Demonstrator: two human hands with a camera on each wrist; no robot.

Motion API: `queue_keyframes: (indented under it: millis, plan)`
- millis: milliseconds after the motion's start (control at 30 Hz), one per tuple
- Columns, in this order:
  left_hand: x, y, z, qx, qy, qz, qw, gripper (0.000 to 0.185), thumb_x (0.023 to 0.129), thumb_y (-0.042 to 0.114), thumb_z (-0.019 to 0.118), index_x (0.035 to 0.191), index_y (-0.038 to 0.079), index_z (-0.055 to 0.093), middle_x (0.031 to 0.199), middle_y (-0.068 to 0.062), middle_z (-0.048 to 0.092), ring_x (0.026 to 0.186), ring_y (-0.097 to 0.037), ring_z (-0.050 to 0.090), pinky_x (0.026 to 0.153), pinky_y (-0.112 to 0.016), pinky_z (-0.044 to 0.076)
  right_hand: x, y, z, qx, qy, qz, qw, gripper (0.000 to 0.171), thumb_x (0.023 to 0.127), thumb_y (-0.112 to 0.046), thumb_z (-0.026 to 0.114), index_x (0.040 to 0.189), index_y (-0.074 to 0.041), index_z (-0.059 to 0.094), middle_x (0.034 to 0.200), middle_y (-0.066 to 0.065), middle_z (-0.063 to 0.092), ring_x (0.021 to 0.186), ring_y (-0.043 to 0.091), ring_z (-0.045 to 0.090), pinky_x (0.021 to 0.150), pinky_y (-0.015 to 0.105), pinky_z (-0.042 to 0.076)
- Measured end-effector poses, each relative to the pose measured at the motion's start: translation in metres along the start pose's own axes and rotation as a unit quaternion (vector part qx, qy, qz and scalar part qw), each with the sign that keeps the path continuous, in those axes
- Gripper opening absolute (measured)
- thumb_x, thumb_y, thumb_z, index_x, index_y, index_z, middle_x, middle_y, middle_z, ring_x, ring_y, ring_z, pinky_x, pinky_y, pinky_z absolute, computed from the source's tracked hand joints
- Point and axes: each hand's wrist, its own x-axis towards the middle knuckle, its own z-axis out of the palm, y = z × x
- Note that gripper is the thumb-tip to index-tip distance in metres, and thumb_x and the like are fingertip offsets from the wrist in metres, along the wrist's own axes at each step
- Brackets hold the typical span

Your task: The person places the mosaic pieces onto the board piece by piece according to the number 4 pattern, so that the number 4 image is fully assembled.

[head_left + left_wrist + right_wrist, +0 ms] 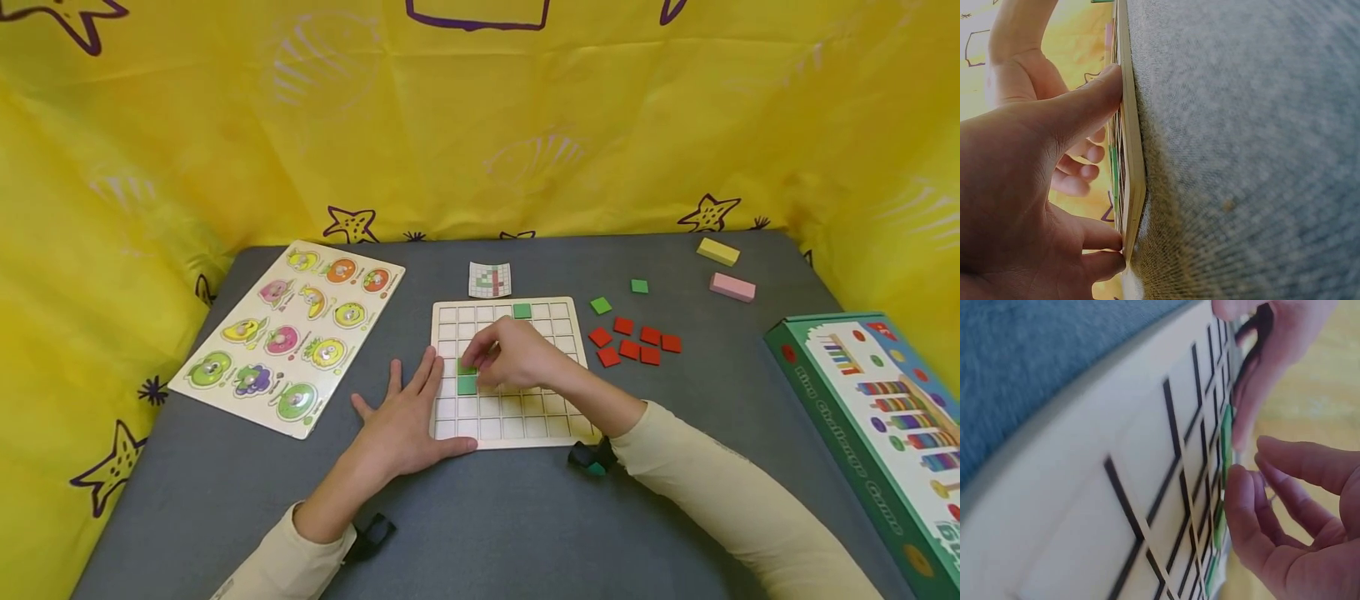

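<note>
Grey bench (487, 517) fenced by yellow star-print sheet (525, 125). Green game box (870, 417) at right edge, fruit peg puzzle (288, 333) at left. Centre: wooden grid board (525, 417), steadied by left hand (408, 417) lying flat with straight fingers, thumb along the board's near-left edge. Right hand (517, 354) is over the board's left-middle cells, fingertips pinching a green square tile (466, 367) that sits at a cell just above another seated green tile (467, 385); one more green tile (522, 311) is in the top row. Step judged: seating this tile. Next calls for pressing it flush, then letting go without nudging its neighbour. Pattern card (490, 280) lies behind the board. Spare red tiles (633, 342) and two loose green tiles (618, 296) right of it, yellow block (717, 251) and pink block (732, 287) farther back. Nothing blocks the reach.
</note>
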Motion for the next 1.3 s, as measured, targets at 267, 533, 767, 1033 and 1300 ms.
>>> queue_keyframes:
  millis: [267,533,767,1033,1300]
  plan:
    - [0.002,-0.001,0.002,0.0,-0.005,-0.006,1.0,0.124,0.078,0.073,0.078,0.169,0.015,0.015,0.177,-0.001,0.003,0.158,-0.052,0.0,0.097,-0.096,0.003,-0.006,0.012,-0.026,0.019,0.027,-0.025,0.999,0.02,0.089,-0.005,0.075,0.107,-0.007,0.081,0.103,0.007,0.078,0.089,0.02,0.071,0.077,0.03,0.057]
    - [0.002,-0.001,0.001,-0.005,-0.004,-0.007,1.0,0.124,0.078,0.072,0.078,0.169,0.015,0.015,0.177,0.0,0.003,0.158,-0.052,0.0,0.098,-0.096,0.002,-0.017,0.033,-0.058,0.049,0.066,-0.036,0.996,0.021,0.092,-0.003,0.074,0.112,-0.004,0.079,0.114,0.015,0.077,0.097,0.026,0.072,0.08,0.036,0.058]
    - [0.002,-0.001,0.001,-0.008,-0.003,-0.006,1.0,0.124,0.078,0.072,0.078,0.169,0.015,0.016,0.177,-0.001,0.004,0.158,-0.052,0.001,0.097,-0.096,0.001,-0.026,0.047,-0.081,0.046,0.088,-0.013,0.995,0.024,0.094,-0.003,0.072,0.117,-0.005,0.078,0.119,0.016,0.075,0.102,0.027,0.069,0.085,0.037,0.054]
    - [0.0,0.0,0.002,-0.008,-0.004,-0.004,1.0,0.124,0.078,0.072,0.078,0.169,0.015,0.015,0.177,0.0,0.003,0.158,-0.052,0.0,0.097,-0.096,0.001,-0.032,0.071,-0.108,0.032,0.128,0.002,0.991,0.026,0.095,-0.002,0.07,0.12,-0.003,0.077,0.122,0.02,0.073,0.106,0.03,0.067,0.085,0.033,0.053]
    - [0.001,0.0,0.001,-0.01,-0.005,-0.006,0.9999,0.125,0.078,0.073,0.078,0.169,0.015,0.016,0.177,0.0,0.004,0.158,-0.052,0.001,0.097,-0.096,0.001,-0.037,0.092,-0.13,0.011,0.107,0.031,0.994,0.03,0.093,0.001,0.07,0.122,-0.003,0.076,0.124,0.018,0.073,0.111,0.029,0.064,0.091,0.031,0.052]
